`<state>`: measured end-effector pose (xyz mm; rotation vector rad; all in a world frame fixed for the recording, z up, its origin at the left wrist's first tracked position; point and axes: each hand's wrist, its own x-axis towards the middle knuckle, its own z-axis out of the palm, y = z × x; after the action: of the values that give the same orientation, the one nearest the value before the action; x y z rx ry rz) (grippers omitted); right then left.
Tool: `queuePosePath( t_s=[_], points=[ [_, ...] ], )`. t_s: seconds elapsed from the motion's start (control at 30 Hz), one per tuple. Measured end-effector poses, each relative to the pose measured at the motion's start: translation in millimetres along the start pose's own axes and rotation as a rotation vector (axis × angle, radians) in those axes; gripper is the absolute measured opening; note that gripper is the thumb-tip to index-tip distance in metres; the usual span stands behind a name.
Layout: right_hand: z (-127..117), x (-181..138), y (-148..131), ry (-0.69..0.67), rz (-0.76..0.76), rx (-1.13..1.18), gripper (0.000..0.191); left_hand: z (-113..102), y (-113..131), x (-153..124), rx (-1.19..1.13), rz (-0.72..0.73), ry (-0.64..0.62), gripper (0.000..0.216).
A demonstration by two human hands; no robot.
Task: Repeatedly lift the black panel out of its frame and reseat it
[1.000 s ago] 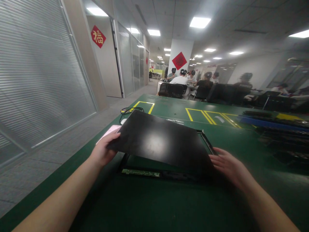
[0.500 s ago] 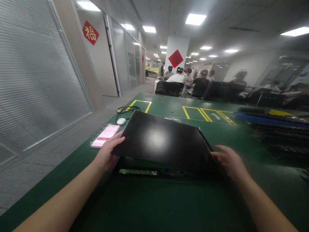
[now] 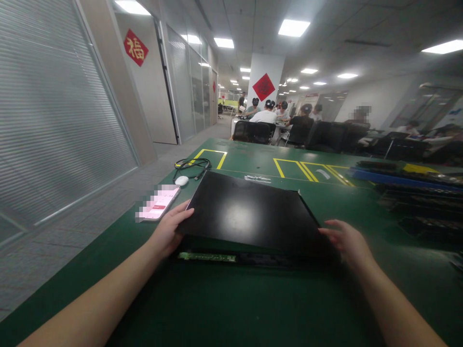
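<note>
A flat black panel [image 3: 249, 212] lies nearly level just above a black frame on the green table [image 3: 231, 303]. My left hand [image 3: 168, 231] grips the panel's near left corner, thumb on top. At the near right corner my right hand [image 3: 345, 241] holds the edge, fingers curled under it. A thin green circuit strip [image 3: 208, 257] shows along the frame's front edge below the panel.
A phone [image 3: 159, 202] with a lit pink screen lies left of the panel; a white mouse [image 3: 181, 180] and black cable [image 3: 191, 165] behind it. Dark trays and a blue one [image 3: 398, 180] stack at right. People sit at desks far back. Yellow tape marks boxes.
The panel has come down from a raised tilt to almost flat on the frame. Both hands lowered with it and kept their grip.
</note>
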<state>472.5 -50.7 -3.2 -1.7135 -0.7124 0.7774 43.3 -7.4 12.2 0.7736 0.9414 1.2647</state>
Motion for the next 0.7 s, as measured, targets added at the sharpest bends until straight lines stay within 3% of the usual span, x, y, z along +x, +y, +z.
queuePosePath(
  t_s=[0.2,0.37,0.7],
  points=[
    [-2,4,4,-0.004,-0.029,-0.031,0.029,-1,-2,1,0.003,-0.016,0.011,0.055],
    [-3,9,9,-0.011,-0.027,-0.101,0.032,-1,-2,2,-0.005,-0.032,0.043,0.045],
    [-7,10,10,-0.044,-0.179,-0.335,0.036,-2,-2,3,0.000,-0.033,-0.025,0.043]
  ],
)
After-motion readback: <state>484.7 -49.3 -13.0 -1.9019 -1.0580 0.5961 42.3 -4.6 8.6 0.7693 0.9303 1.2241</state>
